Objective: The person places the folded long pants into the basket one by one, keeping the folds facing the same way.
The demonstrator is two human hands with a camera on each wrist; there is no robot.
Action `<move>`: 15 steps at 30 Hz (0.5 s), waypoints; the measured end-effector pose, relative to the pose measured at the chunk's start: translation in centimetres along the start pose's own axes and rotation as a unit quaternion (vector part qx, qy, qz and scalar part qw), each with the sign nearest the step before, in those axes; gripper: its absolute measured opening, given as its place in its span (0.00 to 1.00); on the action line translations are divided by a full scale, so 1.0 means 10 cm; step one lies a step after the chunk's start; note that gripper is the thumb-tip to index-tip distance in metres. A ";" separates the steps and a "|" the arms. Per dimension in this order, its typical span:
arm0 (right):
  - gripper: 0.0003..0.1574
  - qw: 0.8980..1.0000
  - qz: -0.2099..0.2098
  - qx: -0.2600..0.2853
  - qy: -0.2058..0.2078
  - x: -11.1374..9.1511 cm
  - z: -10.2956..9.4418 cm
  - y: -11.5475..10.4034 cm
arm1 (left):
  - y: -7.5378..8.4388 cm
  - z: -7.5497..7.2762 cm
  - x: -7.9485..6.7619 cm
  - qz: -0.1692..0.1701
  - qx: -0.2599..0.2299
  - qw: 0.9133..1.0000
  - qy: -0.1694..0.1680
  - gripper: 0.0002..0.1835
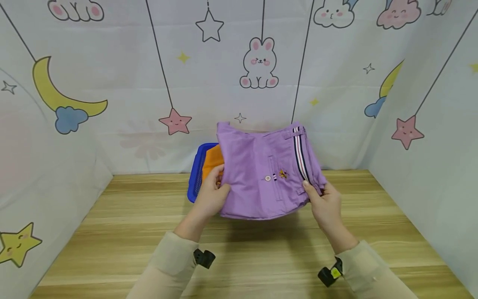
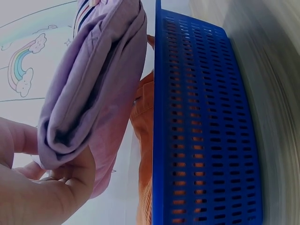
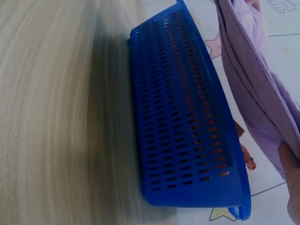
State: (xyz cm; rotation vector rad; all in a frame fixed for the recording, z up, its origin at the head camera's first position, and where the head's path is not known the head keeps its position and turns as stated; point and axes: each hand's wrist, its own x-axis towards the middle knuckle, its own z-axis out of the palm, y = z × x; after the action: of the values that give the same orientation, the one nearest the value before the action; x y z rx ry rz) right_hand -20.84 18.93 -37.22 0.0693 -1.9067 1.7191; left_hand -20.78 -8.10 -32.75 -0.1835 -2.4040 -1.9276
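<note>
A pair of folded purple trousers (image 1: 246, 166) hangs between my two hands, with a striped waistband, belt loops and a buttoned pocket with a small embroidered emblem facing me. My left hand (image 1: 212, 194) grips the left edge, thumb in front. At the waistband side, my right hand (image 1: 327, 205) pinches the lower right corner. The left wrist view shows the rolled layers of the folded purple cloth (image 2: 89, 89) between thumb and fingers. Behind the trousers stands a blue basket (image 1: 195, 176), mostly hidden in the head view. Inside it lies an orange garment (image 1: 213, 158).
The basket's slotted side wall (image 3: 183, 108) rises from the wood-grain table (image 1: 149, 232). A white cloth backdrop (image 1: 138, 74) with cartoon prints closes off the back and both sides. Black wrist cameras (image 1: 204, 258) sit at both cuffs.
</note>
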 end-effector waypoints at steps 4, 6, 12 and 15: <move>0.22 1.000 -0.010 -0.001 0.005 0.00 0.03 0.01 | -0.02 -0.02 0.02 -0.005 0.004 1.000 -0.002 0.30; 0.21 1.000 -0.008 -0.001 0.006 0.01 0.05 0.01 | -0.02 -0.04 0.03 -0.006 0.005 1.000 -0.002 0.30; 0.22 1.000 0.012 -0.005 0.004 0.02 0.09 0.03 | -0.03 -0.07 0.05 -0.013 0.014 1.000 0.004 0.30; 0.21 1.000 0.011 -0.008 0.003 0.02 0.11 0.03 | -0.04 -0.08 0.06 -0.004 0.020 1.000 0.007 0.30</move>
State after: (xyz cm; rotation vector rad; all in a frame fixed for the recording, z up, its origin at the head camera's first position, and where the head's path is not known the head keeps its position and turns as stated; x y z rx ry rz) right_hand -21.56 18.00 -37.44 0.0375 -1.9226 1.7173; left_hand -21.48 -8.96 -32.92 -0.1566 -2.4355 -1.8761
